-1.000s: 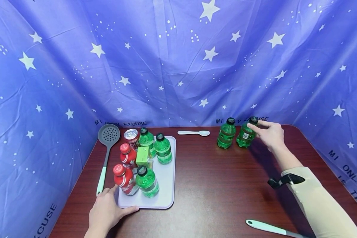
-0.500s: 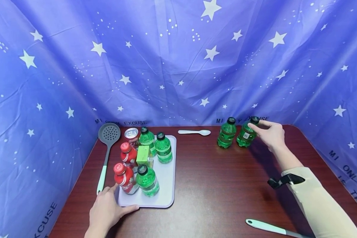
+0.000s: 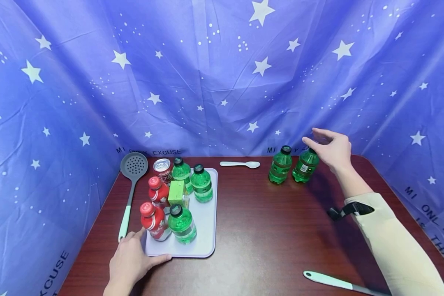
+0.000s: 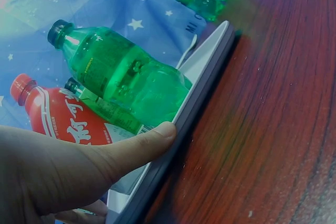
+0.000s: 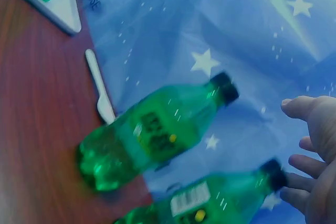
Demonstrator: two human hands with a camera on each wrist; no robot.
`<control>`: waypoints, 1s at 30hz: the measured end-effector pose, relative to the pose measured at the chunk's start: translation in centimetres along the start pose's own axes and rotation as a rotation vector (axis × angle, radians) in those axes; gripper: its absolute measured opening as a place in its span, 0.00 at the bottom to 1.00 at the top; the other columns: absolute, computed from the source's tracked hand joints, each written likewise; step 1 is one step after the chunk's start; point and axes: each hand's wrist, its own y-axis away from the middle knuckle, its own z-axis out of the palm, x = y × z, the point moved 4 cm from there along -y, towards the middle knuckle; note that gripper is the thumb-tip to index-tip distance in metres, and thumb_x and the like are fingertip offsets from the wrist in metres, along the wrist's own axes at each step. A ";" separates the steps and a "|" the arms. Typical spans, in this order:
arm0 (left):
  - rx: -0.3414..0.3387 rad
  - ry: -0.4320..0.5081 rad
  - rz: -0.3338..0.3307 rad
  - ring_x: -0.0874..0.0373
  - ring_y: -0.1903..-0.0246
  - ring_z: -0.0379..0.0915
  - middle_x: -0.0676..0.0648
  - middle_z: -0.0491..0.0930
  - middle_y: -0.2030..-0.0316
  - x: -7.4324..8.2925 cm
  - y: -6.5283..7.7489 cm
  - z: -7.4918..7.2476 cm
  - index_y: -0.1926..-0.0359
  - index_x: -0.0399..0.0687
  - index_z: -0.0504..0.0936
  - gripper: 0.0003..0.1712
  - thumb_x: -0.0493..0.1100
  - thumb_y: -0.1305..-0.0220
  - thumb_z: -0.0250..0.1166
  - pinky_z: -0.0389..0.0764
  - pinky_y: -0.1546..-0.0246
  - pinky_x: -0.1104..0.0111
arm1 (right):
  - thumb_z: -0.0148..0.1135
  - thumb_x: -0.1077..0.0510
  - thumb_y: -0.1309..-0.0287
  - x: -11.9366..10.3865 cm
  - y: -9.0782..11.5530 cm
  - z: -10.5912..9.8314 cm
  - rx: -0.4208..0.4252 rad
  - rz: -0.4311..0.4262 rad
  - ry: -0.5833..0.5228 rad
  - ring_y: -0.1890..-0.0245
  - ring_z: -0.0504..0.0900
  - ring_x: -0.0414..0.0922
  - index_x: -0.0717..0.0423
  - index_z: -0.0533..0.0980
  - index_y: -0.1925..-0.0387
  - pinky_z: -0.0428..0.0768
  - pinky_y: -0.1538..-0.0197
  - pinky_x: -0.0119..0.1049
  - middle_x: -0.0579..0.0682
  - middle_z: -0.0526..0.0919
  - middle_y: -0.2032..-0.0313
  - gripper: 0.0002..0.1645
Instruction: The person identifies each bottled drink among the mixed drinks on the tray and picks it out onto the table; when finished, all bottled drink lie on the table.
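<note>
1. Left hand [image 3: 131, 259] has hold of the tray's [image 3: 206, 242] near-left corner, thumb laid along the front rim.
2. Right hand [image 3: 333, 149] is loosely spread with nothing in its grip, hanging right by the top of the rightmost green bottle [image 3: 305, 167]. Can't tell if any finger touches the cap.
3. That bottle's upright on the table [image 3: 259, 234], just beside a second green bottle [image 3: 280, 167].

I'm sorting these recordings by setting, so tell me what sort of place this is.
Probably a staged tabletop recording corner, rather than a working kitchen: a star-printed curtain hangs behind and beside the table, which bears a tray of drinks and a skimmer.
</note>
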 end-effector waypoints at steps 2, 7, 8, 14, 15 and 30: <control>0.005 0.002 0.004 0.32 0.47 0.81 0.27 0.83 0.45 0.0 0.0 -0.1 0.32 0.33 0.78 0.76 0.81 0.76 0.83 0.85 0.56 0.35 | 0.79 0.30 0.48 -1.2 -0.1 0.2 -0.001 -0.014 -0.025 0.44 0.88 0.34 0.44 0.83 0.35 0.75 0.55 0.14 0.51 0.87 0.39 0.43; 0.001 0.001 -0.002 0.33 0.48 0.82 0.28 0.83 0.46 0.0 0.0 -0.1 0.34 0.32 0.79 0.75 0.81 0.76 0.83 0.85 0.56 0.35 | 0.80 0.33 0.47 -4.7 0.1 1.1 -0.039 -0.058 -0.132 0.41 0.89 0.40 0.44 0.83 0.35 0.79 0.55 0.15 0.52 0.88 0.39 0.41; -0.002 0.001 -0.005 0.33 0.48 0.82 0.28 0.83 0.46 0.0 0.0 -0.1 0.34 0.32 0.79 0.75 0.82 0.76 0.83 0.85 0.56 0.35 | 0.80 0.33 0.47 -5.4 0.3 1.4 -0.048 -0.070 -0.152 0.42 0.89 0.40 0.43 0.84 0.35 0.80 0.55 0.15 0.52 0.88 0.40 0.40; -0.001 -0.003 -0.004 0.33 0.48 0.82 0.27 0.83 0.46 0.0 0.0 -0.1 0.34 0.32 0.79 0.76 0.82 0.77 0.83 0.85 0.56 0.35 | 0.82 0.39 0.46 -9.6 1.4 3.0 -0.118 -0.121 -0.289 0.41 0.89 0.45 0.42 0.85 0.37 0.83 0.55 0.19 0.51 0.89 0.41 0.35; 0.000 -0.003 -0.003 0.33 0.48 0.82 0.27 0.83 0.46 0.0 0.0 -0.1 0.33 0.32 0.79 0.76 0.82 0.77 0.83 0.85 0.56 0.35 | 0.82 0.41 0.45 -10.1 1.5 3.3 -0.130 -0.127 -0.319 0.41 0.89 0.45 0.43 0.85 0.37 0.84 0.54 0.19 0.51 0.89 0.41 0.34; -0.005 0.001 -0.015 0.32 0.47 0.81 0.27 0.82 0.45 -0.2 -0.2 0.1 0.33 0.32 0.79 0.77 0.84 0.77 0.81 0.85 0.56 0.35 | 0.82 0.52 0.43 -14.8 4.5 8.5 -0.297 -0.225 -0.478 0.45 0.91 0.47 0.46 0.84 0.36 0.86 0.51 0.26 0.51 0.89 0.41 0.32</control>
